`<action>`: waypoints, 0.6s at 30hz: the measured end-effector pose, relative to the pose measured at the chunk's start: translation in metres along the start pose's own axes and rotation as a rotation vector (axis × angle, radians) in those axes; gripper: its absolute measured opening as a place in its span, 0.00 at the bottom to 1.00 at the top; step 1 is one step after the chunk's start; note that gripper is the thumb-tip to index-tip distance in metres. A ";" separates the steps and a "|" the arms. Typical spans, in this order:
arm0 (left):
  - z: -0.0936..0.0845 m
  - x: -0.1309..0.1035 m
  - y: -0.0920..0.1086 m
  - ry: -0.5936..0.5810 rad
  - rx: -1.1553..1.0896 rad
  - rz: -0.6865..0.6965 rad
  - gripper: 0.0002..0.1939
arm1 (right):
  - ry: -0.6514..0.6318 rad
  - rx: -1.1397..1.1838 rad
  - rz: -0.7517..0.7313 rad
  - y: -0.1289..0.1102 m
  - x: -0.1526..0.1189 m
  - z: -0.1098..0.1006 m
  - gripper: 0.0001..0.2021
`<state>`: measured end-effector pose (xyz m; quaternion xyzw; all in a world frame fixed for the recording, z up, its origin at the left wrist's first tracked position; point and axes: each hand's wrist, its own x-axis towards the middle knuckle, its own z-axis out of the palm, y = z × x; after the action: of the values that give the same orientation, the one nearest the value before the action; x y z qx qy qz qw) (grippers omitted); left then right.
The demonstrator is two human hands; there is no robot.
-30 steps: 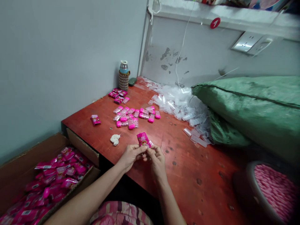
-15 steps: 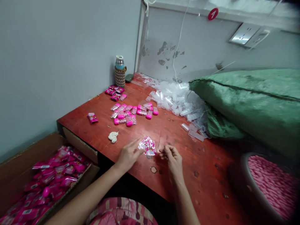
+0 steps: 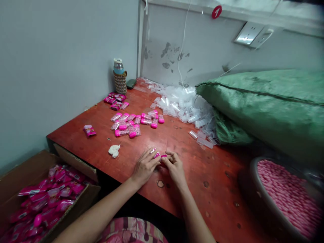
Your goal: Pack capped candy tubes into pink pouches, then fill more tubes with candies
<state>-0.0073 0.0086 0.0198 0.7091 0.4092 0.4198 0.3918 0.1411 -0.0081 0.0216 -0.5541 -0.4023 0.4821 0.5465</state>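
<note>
Near the front edge of the red table, my left hand lies over a small pink and clear wrapper, its fingers closed on it and hiding much of it. My right hand is close beside it, thumb and fingers pinched on the wrapper's right side. Several clear bottles filled with pink beads, with bright pink caps, lie beyond my hands. To the left are a crumpled white piece and a single pink packet.
An open carton of pink packets stands at lower left. Clear plastic tubes are heaped at the back, beside a large green sack. A dark tub of pink pellets is at right. A bottle stands at back left.
Both hands have closed in on the wrapper, my right hand moving left to reach it. The wrapper is now mostly covered. The camera view has shifted slightly to the right.
</note>
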 end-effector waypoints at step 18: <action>-0.032 0.013 0.000 0.215 -0.855 -0.786 0.12 | -0.072 -1.093 -0.419 -0.027 0.100 0.005 0.12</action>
<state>-0.0326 0.0271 0.0343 0.2370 0.4733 0.4403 0.7252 0.1600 0.0921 0.0387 -0.6474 -0.7118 0.1049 0.2514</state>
